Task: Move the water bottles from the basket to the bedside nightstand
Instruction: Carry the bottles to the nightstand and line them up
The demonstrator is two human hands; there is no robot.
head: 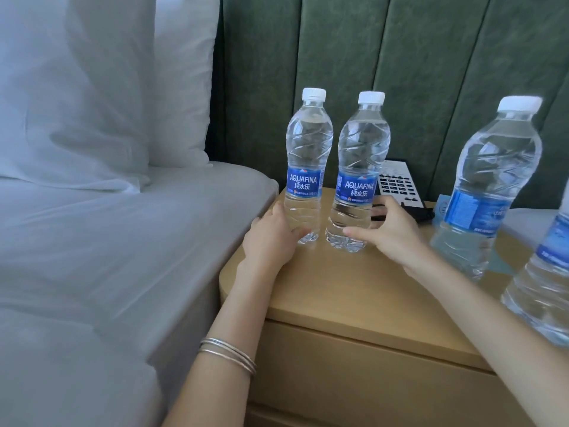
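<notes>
So the biggest thing in your view is the bed (92, 241) with its white sheet, filling the whole left side, with white pillows (92, 87) piled at the far left. A green padded headboard (431, 72) runs across the far side. Just right of the bed you've got the light wood nightstand (354, 288), drawer fronts facing you at the near edge. Four clear blue-label water bottles are in view, all upright with white caps. The near-right bottle (545, 291) is cut off by the right edge and blurry, and honestly can't tell what it's sitting on. The third bottle (489, 186) stands toward the right of the nightstand top, also blurry, by a pale blue card (441, 208). The far-left bottle (308, 167) and the second bottle (358, 180) stand close side by side in the middle of the top, not touching. Your left hand (271, 235) is curled round the bottom of the far-left bottle, thumb across the front. Your right hand (391, 229) cups the bottom of the second bottle, thumb on the front, fingers round the far side. A keypad phone (397, 186) sits behind the second bottle against the headboard. Thin silver bangles (228, 354) circle your left wrist.
</notes>
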